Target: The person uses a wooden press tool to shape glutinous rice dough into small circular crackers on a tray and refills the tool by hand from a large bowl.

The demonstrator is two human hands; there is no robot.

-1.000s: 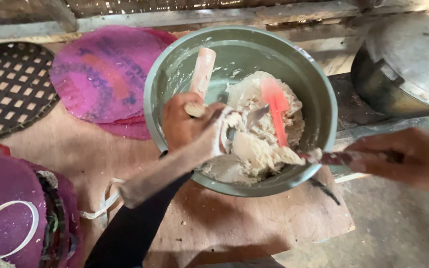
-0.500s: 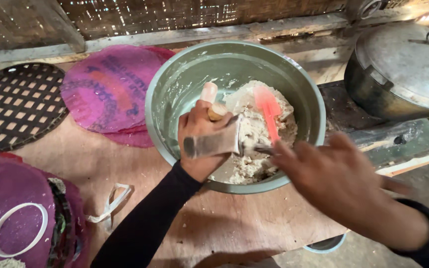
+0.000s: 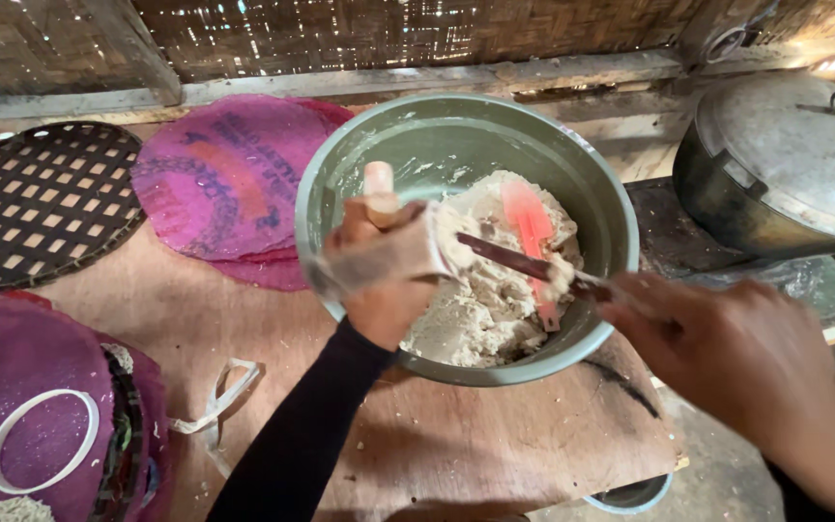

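A green metal bowl [image 3: 437, 135] stands on a wooden board and holds a pale, lumpy dough [image 3: 490, 309]. A red spatula [image 3: 529, 227] is stuck in the dough. My left hand [image 3: 384, 271], smeared with dough, grips a scraper with a pale wooden handle [image 3: 379, 184] over the left side of the bowl. My right hand [image 3: 736, 358] comes in from the right and holds a thin dark knife [image 3: 509, 259]. The blade's tip lies against the dough-coated scraper by my left fingers.
Round pink mats [image 3: 219, 184] lie left of the bowl, beside a black lattice tray [image 3: 36, 198]. A purple mat with a white ring [image 3: 41, 445] is at the near left. A lidded metal pot [image 3: 785, 164] stands at the right. The wooden board [image 3: 456, 445] ends at the near right.
My right hand moved in from outside the bowl's right rim and brought the knife across to my left hand. My left hand raised the scraper out of the dough.
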